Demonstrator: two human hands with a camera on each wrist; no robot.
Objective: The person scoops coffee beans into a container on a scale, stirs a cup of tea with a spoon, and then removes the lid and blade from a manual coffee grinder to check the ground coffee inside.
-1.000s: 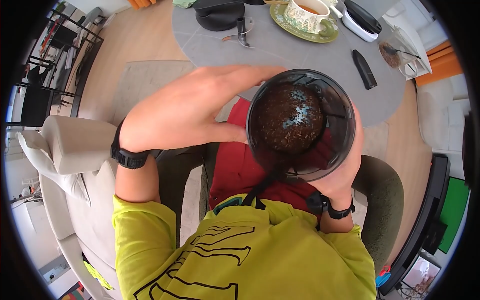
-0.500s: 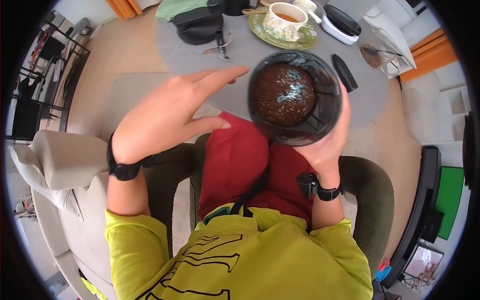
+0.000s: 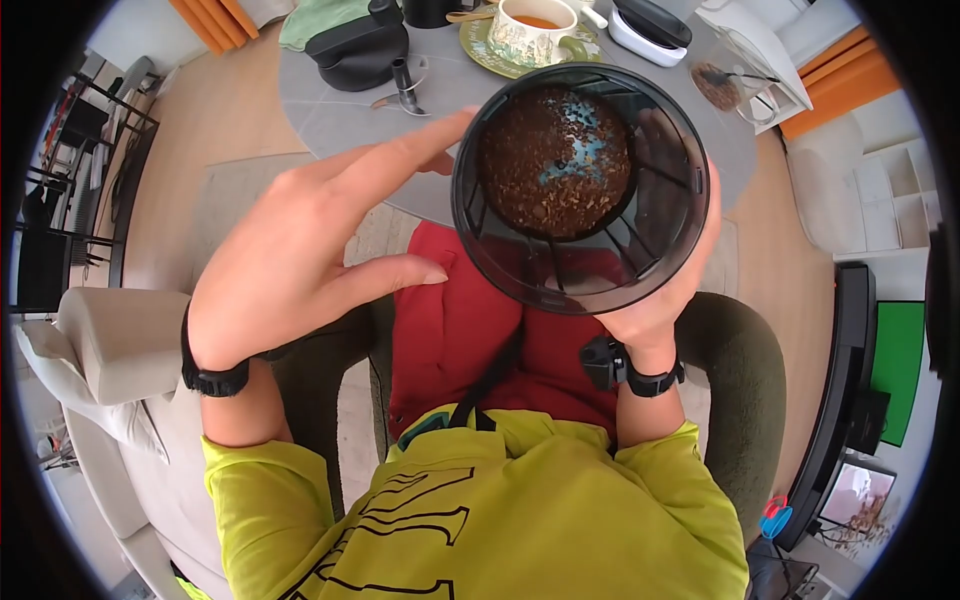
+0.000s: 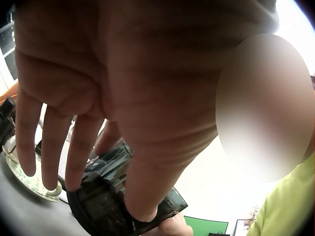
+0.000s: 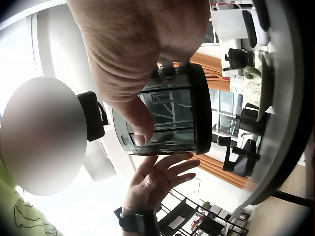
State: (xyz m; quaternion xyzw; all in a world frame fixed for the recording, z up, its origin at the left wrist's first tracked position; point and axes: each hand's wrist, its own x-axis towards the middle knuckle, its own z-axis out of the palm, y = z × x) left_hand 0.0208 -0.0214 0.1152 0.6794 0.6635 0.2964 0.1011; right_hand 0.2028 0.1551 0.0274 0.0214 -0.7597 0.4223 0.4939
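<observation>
A smoky see-through plastic container [image 3: 640, 262] with a round rim is held up over the lap, its open side facing the head camera. Inside sits a rounded dark brown mass [image 3: 545, 190], grainy and flecked with light blue. My right hand [image 3: 655, 305] grips the container from the right; in the right wrist view its thumb [image 5: 139, 123] lies along the ribbed wall [image 5: 172, 108]. To the left, my left hand [image 3: 300, 235] is spread with straight fingers and the thumb apart. Its index fingertip is near the rim, and nothing is in that hand.
Beyond the container is a grey round table [image 3: 330, 130]. On it stand a patterned cup [image 3: 530, 40] on a green plate [image 3: 480, 55], a black case [image 3: 355, 52], a small black-handled tool [image 3: 405, 88], a white-and-black box [image 3: 650, 40] and a glass vessel [image 3: 718, 88] with brown contents.
My left hand has come off the container's rim and moved out to the left, fingers extended. The container looks larger than half a second ago, still in my right hand. The head view has shifted.
</observation>
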